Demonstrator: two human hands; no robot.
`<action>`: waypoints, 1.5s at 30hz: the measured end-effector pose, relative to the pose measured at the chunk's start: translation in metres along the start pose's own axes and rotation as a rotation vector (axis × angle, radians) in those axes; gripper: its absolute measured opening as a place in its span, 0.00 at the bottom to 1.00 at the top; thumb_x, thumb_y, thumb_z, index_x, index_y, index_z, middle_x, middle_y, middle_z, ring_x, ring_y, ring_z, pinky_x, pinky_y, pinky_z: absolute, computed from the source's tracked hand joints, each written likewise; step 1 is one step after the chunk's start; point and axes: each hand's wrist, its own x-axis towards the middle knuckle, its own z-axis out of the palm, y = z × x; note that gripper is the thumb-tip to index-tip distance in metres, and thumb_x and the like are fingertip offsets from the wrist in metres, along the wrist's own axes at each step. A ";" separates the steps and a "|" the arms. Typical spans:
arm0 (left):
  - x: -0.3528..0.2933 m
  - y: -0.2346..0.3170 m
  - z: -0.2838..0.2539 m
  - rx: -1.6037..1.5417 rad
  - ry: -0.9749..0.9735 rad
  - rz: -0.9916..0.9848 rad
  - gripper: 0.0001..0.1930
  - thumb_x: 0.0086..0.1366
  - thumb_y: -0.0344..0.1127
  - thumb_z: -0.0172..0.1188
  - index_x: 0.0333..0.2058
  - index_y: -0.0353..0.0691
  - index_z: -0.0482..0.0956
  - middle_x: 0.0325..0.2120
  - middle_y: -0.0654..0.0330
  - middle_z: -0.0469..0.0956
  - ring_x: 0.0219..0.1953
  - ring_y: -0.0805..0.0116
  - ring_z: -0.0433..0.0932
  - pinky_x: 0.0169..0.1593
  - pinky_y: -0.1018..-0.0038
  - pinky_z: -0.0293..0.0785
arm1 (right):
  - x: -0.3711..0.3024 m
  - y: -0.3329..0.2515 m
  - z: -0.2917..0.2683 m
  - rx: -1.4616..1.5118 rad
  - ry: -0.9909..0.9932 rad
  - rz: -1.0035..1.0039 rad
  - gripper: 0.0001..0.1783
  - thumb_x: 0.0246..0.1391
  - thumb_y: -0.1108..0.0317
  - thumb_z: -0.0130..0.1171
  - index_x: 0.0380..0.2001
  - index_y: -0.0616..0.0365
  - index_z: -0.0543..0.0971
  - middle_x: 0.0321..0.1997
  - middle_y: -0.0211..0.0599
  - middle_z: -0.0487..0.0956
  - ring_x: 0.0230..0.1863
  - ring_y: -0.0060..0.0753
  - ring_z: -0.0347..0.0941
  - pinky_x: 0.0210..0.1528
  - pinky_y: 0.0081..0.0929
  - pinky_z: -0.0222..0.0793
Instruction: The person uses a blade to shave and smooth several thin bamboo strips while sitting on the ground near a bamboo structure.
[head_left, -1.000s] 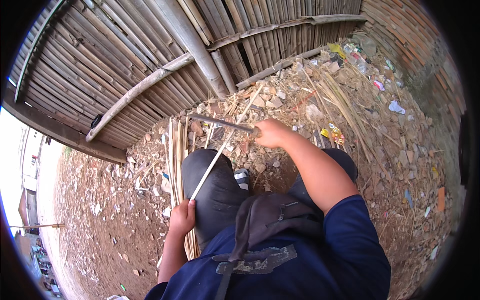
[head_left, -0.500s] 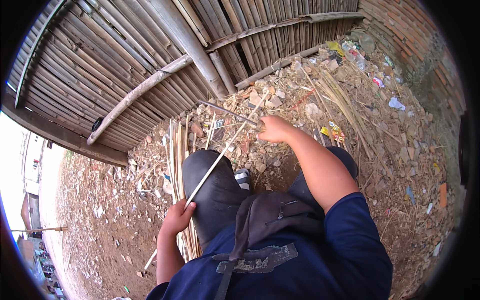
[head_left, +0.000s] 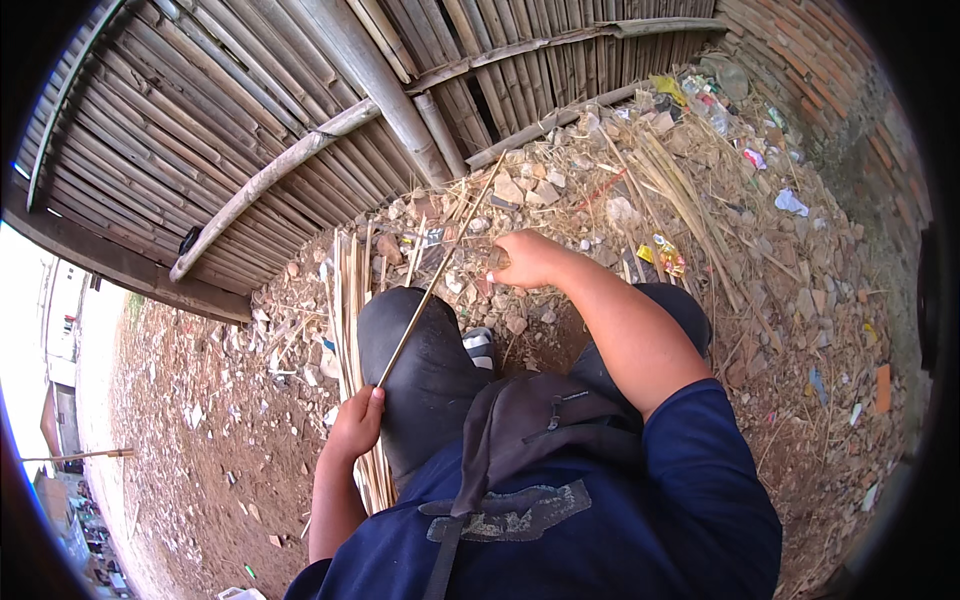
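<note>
A long thin bamboo strip slants across my left knee, from my left hand up toward the far fence. Near its lower end my left hand is closed around it, thumb on top. My right hand, curled closed, is held in front of my knees, just right of the strip and apart from it. It grips a knife by its brownish handle; the blade cannot be made out clearly now. Beside my left leg lies a bundle of pale split bamboo strips.
A bamboo-slat fence with a thick pole rises ahead. On the right stands a brick wall. Stones, dry straw, loose bamboo strips and litter, including a yellow wrapper, cover the ground.
My right hand has moved slightly left, off the strip, and the knife blade no longer shows plainly. The strip has turned, showing a darker side and standing a little steeper. My left hand keeps its grip.
</note>
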 end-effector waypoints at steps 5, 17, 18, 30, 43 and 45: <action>-0.004 0.001 0.009 0.114 0.090 0.037 0.20 0.77 0.46 0.47 0.32 0.35 0.73 0.25 0.37 0.77 0.33 0.33 0.77 0.36 0.50 0.71 | -0.015 -0.036 -0.002 -0.091 -0.099 -0.075 0.20 0.48 0.56 0.70 0.39 0.58 0.81 0.41 0.50 0.83 0.45 0.50 0.81 0.49 0.44 0.75; -0.001 0.002 0.012 0.231 0.126 0.054 0.19 0.76 0.46 0.47 0.31 0.36 0.71 0.22 0.37 0.76 0.30 0.31 0.76 0.33 0.45 0.69 | 0.005 -0.008 0.003 0.012 -0.064 0.047 0.18 0.51 0.56 0.68 0.40 0.57 0.82 0.39 0.47 0.83 0.44 0.47 0.81 0.48 0.42 0.75; -0.001 0.002 0.013 0.235 0.139 0.047 0.19 0.76 0.46 0.47 0.31 0.36 0.71 0.22 0.38 0.77 0.29 0.31 0.76 0.33 0.45 0.69 | 0.002 -0.022 0.006 0.005 -0.165 0.035 0.18 0.50 0.57 0.68 0.40 0.55 0.82 0.40 0.45 0.84 0.46 0.48 0.81 0.49 0.43 0.76; 0.002 0.003 0.008 0.212 0.139 0.078 0.19 0.76 0.46 0.48 0.30 0.36 0.71 0.22 0.38 0.76 0.30 0.31 0.76 0.33 0.46 0.70 | 0.014 0.009 -0.009 0.034 -0.022 0.166 0.18 0.53 0.58 0.67 0.41 0.58 0.81 0.42 0.47 0.83 0.45 0.46 0.80 0.48 0.42 0.75; -0.001 0.002 0.021 0.251 0.228 0.081 0.18 0.74 0.44 0.51 0.29 0.37 0.70 0.18 0.40 0.75 0.25 0.33 0.76 0.29 0.45 0.69 | 0.002 -0.007 -0.003 -0.081 -0.184 -0.048 0.18 0.50 0.55 0.67 0.40 0.55 0.82 0.39 0.47 0.83 0.44 0.50 0.81 0.46 0.44 0.75; -0.001 0.003 0.019 0.241 0.217 0.078 0.18 0.74 0.44 0.51 0.29 0.37 0.70 0.19 0.40 0.75 0.26 0.33 0.76 0.30 0.45 0.69 | 0.000 -0.009 -0.001 -0.131 -0.159 -0.053 0.17 0.50 0.56 0.66 0.40 0.54 0.83 0.39 0.47 0.83 0.45 0.50 0.80 0.47 0.44 0.75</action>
